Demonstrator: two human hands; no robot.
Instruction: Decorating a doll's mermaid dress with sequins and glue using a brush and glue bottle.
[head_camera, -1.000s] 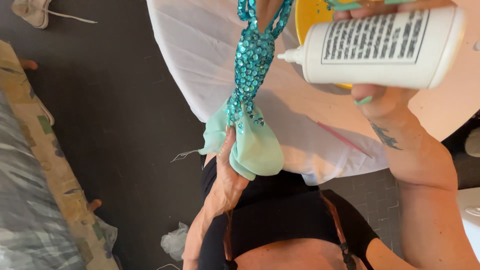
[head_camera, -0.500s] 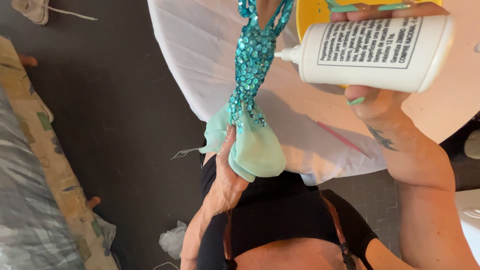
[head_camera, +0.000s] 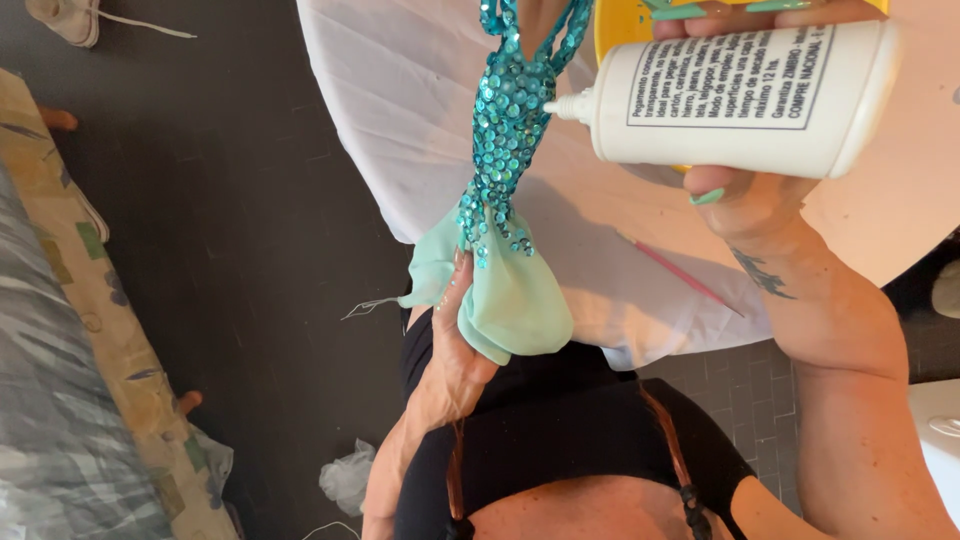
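Note:
My left hand (head_camera: 450, 350) grips the pale green fabric end (head_camera: 510, 300) of a turquoise sequinned piece (head_camera: 505, 130), which it holds upright above the edge of a table under a white cloth (head_camera: 400, 120). A white glue bottle (head_camera: 740, 95) lies sideways in my right hand (head_camera: 750, 205), fingers over the top and thumb beneath. Its nozzle (head_camera: 560, 106) points left and touches or nearly touches the sequins. The top of the sequinned piece runs out of view.
A yellow object (head_camera: 620, 30) shows behind the bottle. A thin pink stick (head_camera: 680, 275) lies on the cloth. Dark tiled floor (head_camera: 250, 250) lies to the left, with a patterned bed or couch (head_camera: 70, 380), a shoe (head_camera: 70, 18) and a crumpled plastic bag (head_camera: 345, 480).
The glue bottle has shifted slightly up and left, bringing its nozzle closer to the sequins. My left hand and the fabric have stayed in place.

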